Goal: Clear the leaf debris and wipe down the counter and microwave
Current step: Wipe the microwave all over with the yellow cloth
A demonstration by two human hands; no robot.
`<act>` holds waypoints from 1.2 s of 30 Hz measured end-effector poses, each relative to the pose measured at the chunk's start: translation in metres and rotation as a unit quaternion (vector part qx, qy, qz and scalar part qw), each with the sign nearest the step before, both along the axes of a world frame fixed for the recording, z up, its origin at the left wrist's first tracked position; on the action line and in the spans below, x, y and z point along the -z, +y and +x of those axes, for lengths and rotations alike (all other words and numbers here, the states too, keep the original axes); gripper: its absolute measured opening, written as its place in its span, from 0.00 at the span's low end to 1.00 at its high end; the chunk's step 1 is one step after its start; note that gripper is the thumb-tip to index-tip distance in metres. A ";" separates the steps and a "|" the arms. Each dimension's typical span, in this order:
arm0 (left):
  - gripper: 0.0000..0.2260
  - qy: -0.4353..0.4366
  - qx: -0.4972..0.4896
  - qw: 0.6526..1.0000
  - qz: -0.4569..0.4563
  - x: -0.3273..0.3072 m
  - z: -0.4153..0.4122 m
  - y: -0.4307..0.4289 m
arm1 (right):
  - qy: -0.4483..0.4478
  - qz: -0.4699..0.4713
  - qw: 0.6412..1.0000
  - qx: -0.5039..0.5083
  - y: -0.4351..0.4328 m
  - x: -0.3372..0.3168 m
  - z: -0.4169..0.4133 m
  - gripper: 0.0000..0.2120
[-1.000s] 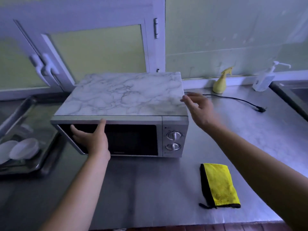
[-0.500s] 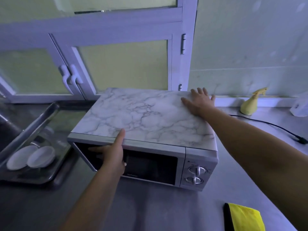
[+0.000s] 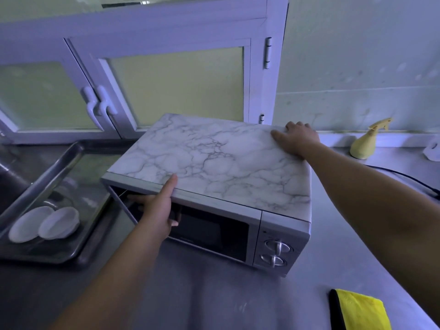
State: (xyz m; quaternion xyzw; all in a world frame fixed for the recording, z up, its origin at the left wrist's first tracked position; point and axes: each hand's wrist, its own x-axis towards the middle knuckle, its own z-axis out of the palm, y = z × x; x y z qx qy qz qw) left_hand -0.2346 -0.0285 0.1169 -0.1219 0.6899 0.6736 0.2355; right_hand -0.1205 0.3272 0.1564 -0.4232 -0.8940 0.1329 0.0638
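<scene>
A silver microwave (image 3: 214, 163) with a marble-patterned top sits askew on the steel counter (image 3: 214, 294), its door and two knobs facing me. My left hand (image 3: 157, 210) holds its front top edge, thumb on the marble and fingers against the dark door. My right hand (image 3: 297, 141) grips the back right corner, with the fingers curled over the rear edge. At the bottom right, a yellow cloth (image 3: 357, 313) with black trim lies on the counter, partly cut off. I see no leaf debris.
A metal tray (image 3: 71, 253) holding two white bowls (image 3: 45, 225) stands to the left of the microwave. A yellow spray bottle (image 3: 364, 144) and a white bottle (image 3: 432, 151) stand at the back right by the wall. A black cord (image 3: 404, 177) runs behind my right arm. Closed windows (image 3: 100, 108) are behind.
My right hand went from the microwave's front right edge to its back right corner and curled over the rear edge. The microwave now sits turned at an angle. My view moved closer.
</scene>
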 end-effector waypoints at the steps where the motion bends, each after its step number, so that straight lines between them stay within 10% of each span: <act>1: 0.54 -0.003 0.022 1.000 0.001 -0.001 -0.007 0.001 | 0.002 0.000 1.000 0.011 -0.003 0.000 0.005 0.34; 26: 0.27 0.074 0.310 0.948 0.006 -0.018 -0.148 0.017 | 0.065 -0.001 0.941 0.332 -0.243 0.019 0.097 0.30; 36: 0.21 0.256 0.371 0.891 -0.045 -0.039 -0.110 -0.051 | 0.145 -0.055 0.950 0.271 -0.371 0.018 0.114 0.28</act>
